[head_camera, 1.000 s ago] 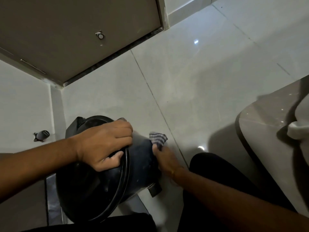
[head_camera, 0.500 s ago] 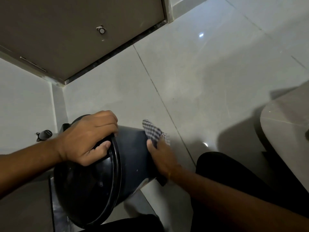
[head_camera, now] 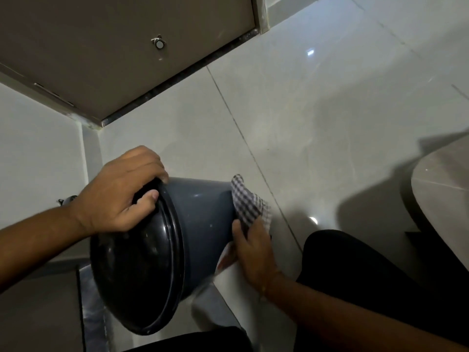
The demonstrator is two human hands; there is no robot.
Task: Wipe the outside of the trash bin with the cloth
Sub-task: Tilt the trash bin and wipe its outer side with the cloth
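Note:
A dark grey trash bin (head_camera: 203, 219) with a glossy black lid lies tipped on its side, lid toward me, base pointing away to the right. My left hand (head_camera: 119, 191) grips the upper rim of the lid, thumb on the lid face. My right hand (head_camera: 253, 247) presses a checked cloth (head_camera: 247, 201) against the bin's base end, fingers curled on the cloth. The cloth sticks up past the base edge. The underside of the bin is hidden.
Glossy pale floor tiles (head_camera: 317, 123) spread ahead. A brown door (head_camera: 114, 47) with a round stopper (head_camera: 159, 44) stands at the top. A rounded stone slab (head_camera: 441, 189) is at the right. My dark-trousered knee (head_camera: 355, 270) is beside the right arm. A wall (head_camera: 38, 153) is close on the left.
The bin has been tilted further onto its side, showing more of its grey wall. My right hand with the cloth has slid toward the base end. My left hand keeps its hold on the rim.

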